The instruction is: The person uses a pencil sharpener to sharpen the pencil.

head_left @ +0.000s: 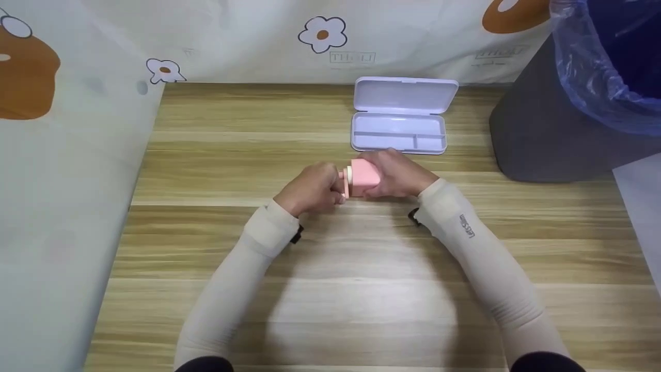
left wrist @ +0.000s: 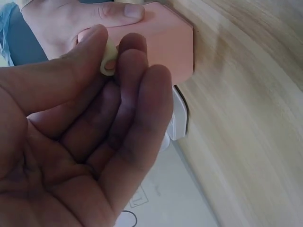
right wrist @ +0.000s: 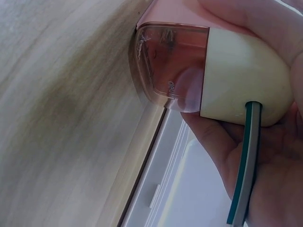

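Note:
My right hand (head_left: 400, 173) grips a pink crank pencil sharpener (head_left: 365, 174) above the wooden table, its fingers wrapped round the body. A green and grey striped pencil (right wrist: 246, 161) sticks out of the cream face (right wrist: 246, 71) of the sharpener in the right wrist view. Beside that face sits the see-through shavings drawer (right wrist: 173, 66). At the opposite end my left hand (head_left: 312, 188) is at the pink crank (head_left: 346, 185). The left wrist view has its thumb and fingertips pinching a small cream piece (left wrist: 110, 59) there. The pencil's tip is hidden inside the sharpener.
Just behind the hands lies a lavender pencil case (head_left: 399, 133) with its lid raised and a divided tray. A grey bin (head_left: 542, 124) lined with a blue bag stands at the right. Flower-patterned cloth (head_left: 248, 46) runs along the table's back and left edges.

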`<state>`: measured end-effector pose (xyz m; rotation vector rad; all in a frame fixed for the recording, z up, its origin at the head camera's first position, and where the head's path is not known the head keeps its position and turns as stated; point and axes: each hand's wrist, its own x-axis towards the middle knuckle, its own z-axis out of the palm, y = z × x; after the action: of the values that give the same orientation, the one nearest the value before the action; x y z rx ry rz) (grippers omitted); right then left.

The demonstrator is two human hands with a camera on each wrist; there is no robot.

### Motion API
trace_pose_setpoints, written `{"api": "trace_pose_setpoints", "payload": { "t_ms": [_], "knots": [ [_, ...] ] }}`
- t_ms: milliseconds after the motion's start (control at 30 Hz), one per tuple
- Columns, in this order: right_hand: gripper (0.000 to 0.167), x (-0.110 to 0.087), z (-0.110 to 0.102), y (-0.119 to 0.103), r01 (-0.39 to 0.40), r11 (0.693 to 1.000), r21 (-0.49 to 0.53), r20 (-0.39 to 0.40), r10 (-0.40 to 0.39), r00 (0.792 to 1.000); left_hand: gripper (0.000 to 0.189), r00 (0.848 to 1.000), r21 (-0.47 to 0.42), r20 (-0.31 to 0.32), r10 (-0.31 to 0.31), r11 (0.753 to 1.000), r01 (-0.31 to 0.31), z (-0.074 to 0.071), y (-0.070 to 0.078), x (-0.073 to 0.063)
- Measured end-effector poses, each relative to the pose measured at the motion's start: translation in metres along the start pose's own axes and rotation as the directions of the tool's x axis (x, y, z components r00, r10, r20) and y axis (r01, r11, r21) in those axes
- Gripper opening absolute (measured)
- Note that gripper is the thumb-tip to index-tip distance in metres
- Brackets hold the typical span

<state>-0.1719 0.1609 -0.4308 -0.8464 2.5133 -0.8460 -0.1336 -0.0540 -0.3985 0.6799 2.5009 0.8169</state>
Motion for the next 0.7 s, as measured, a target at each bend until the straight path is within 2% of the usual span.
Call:
{"api": "trace_pose_setpoints", "payload": {
  "t_ms": [200, 433, 633, 700],
  "knots": [
    [0.059, 0.000, -0.001, -0.001, 0.014, 1.000, -0.023, -0.005, -0.015, 1.000, 0.011, 1.000, -0.003, -0.010, -0.002, 1.000, 0.002, 0.002, -0.002, 0.002],
    [0.057, -0.002, -0.001, 0.000, -0.013, 1.000, 0.020, 0.011, 0.013, 1.000, 0.015, 0.999, -0.002, -0.030, -0.036, 0.999, 0.036, 0.021, -0.018, 0.018],
    [0.056, -0.001, -0.002, -0.001, -0.016, 0.999, 0.028, 0.016, 0.016, 1.000, 0.010, 0.998, -0.049, -0.017, -0.067, 0.997, 0.066, 0.022, -0.024, 0.020],
    [0.057, 0.000, -0.001, -0.001, -0.018, 1.000, 0.021, 0.021, 0.018, 1.000, 0.008, 0.996, -0.066, -0.037, -0.079, 0.995, 0.076, 0.023, -0.027, 0.020]
  ]
}}
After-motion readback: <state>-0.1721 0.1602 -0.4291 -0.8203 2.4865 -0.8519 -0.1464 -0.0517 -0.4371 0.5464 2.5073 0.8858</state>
